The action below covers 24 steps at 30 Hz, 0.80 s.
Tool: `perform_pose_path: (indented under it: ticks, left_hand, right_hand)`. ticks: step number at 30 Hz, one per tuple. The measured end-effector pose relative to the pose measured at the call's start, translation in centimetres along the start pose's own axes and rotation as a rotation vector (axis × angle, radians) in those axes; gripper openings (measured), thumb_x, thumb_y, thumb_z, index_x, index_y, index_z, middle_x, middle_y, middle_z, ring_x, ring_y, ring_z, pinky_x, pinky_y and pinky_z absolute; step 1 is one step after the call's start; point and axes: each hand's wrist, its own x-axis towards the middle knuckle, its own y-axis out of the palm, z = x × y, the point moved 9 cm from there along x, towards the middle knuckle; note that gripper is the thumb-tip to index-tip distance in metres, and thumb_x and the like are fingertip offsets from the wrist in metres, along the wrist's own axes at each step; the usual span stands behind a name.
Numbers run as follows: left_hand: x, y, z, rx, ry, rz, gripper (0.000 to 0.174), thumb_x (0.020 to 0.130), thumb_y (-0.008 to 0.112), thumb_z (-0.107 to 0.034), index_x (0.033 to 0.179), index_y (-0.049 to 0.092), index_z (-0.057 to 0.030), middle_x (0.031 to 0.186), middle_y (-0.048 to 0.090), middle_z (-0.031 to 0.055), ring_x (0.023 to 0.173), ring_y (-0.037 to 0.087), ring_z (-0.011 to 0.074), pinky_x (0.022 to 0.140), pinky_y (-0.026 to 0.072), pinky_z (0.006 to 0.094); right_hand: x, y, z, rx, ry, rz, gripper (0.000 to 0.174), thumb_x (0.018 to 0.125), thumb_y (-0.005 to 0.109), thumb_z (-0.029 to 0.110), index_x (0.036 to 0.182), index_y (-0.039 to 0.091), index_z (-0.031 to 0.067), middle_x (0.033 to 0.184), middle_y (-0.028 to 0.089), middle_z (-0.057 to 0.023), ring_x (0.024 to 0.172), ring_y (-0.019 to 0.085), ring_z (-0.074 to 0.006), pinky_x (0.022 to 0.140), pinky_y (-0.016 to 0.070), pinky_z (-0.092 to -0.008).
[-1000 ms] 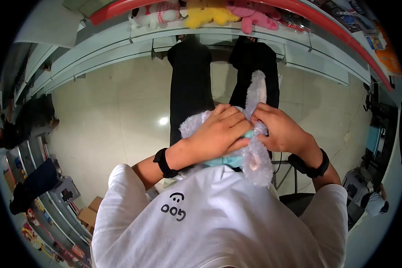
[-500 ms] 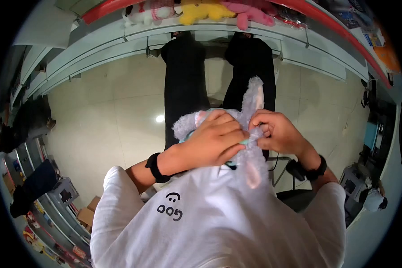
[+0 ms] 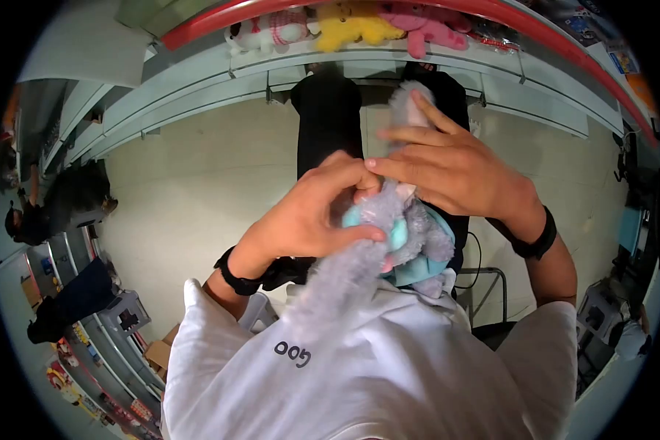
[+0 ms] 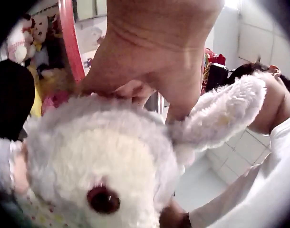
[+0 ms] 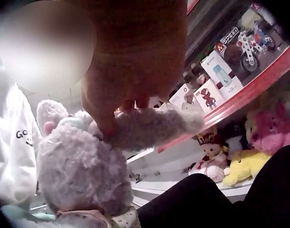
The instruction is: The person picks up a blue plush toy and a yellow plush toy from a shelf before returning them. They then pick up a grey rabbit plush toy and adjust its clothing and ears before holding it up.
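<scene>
A fluffy grey-lavender plush rabbit (image 3: 419, 233) lies over the lap, with teal cloth about it. My left hand (image 3: 304, 209) grips its head at an ear base, thumb and forefinger curved round the fur beside a small teal bow (image 3: 397, 233). One long ear (image 3: 337, 282) hangs toward the white shirt. My right hand (image 3: 462, 169) holds the other ear (image 3: 411, 106), its fingers long and spread over it in the head view. In the right wrist view, that ear (image 5: 159, 124) passes between thumb and fingers. The left wrist view shows the cream muzzle (image 4: 107, 161) with a dark red-brown nose.
A shelf with a red edge (image 3: 271, 18) runs ahead of the knees, bearing yellow (image 3: 352, 29) and pink (image 3: 425, 29) plush toys. Boxed goods (image 5: 218, 69) stand above. Another person (image 3: 70, 194) is at the far left; grey plastic stools (image 3: 125, 312) stand near the sides.
The rabbit has turned, and one ear has swung left toward the shirt. My left hand has shifted to the head beside the bow. My right hand has moved up onto the other ear, its fingers straighter.
</scene>
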Motion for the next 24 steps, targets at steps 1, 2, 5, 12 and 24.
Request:
perform_pose_path:
  ticks: [1, 2, 5, 12, 24]
  left_hand:
    - [-0.2, -0.7, -0.2, 0.007, 0.0, 0.001, 0.038, 0.068, 0.08, -0.017, 0.092, 0.055, -0.0026, 0.083, 0.051, 0.0064, 0.077, 0.044, 0.0218, 0.069, 0.0396, 0.0305]
    - [-0.5, -1.1, -0.5, 0.12, 0.015, 0.048, 0.038, 0.068, 0.08, -0.015, 0.095, 0.056, -0.0019, 0.089, 0.053, 0.0074, 0.082, 0.047, 0.0217, 0.071, 0.0407, 0.0302]
    - [-1.6, -2.5, -2.8, 0.311, -0.019, 0.103, 0.038, 0.067, 0.079, -0.012, 0.098, 0.06, -0.0018, 0.096, 0.06, 0.0114, 0.09, 0.054, 0.0258, 0.075, 0.044, 0.0322]
    - [-3.8, -1.8, -8.4, 0.633, -0.095, 0.055, 0.053, 0.071, 0.075, -0.034, 0.101, 0.057, 0.0062, 0.091, 0.061, 0.016, 0.077, 0.061, 0.0319, 0.069, 0.0489, 0.0363]
    - [-3.5, 0.2, -2.7, 0.592, 0.075, -0.099, 0.034, 0.075, 0.067, -0.015, 0.099, 0.055, 0.0059, 0.083, 0.057, 0.0155, 0.077, 0.058, 0.0323, 0.066, 0.0487, 0.0388]
  right_hand:
    - [-0.1, -0.1, 0.0, -0.001, -0.003, -0.007, 0.042, 0.072, 0.067, 0.011, 0.113, 0.059, 0.0076, 0.104, 0.059, -0.0104, 0.11, 0.054, -0.03, 0.103, 0.033, -0.0519]
    - [-0.3, 0.7, -0.2, 0.075, 0.027, 0.088, 0.039, 0.072, 0.067, 0.013, 0.109, 0.059, 0.006, 0.098, 0.058, -0.0099, 0.102, 0.055, -0.0295, 0.094, 0.039, -0.047]
    - [-0.1, 1.3, 1.4, 0.134, -0.011, 0.131, 0.032, 0.07, 0.068, 0.015, 0.097, 0.058, 0.0018, 0.083, 0.052, -0.0089, 0.078, 0.054, -0.0275, 0.066, 0.0438, -0.0377]
    - [0.7, 0.7, 2.8, 0.079, 0.111, 0.048, 0.018, 0.069, 0.062, 0.01, 0.086, 0.057, 0.0044, 0.075, 0.053, -0.0061, 0.066, 0.058, -0.0231, 0.056, 0.0458, -0.035]
    - [0.2, 1.0, 2.9, 0.058, 0.054, 0.015, 0.013, 0.07, 0.058, 0.011, 0.081, 0.057, 0.0038, 0.069, 0.049, -0.0058, 0.059, 0.056, -0.0204, 0.053, 0.0444, -0.0325]
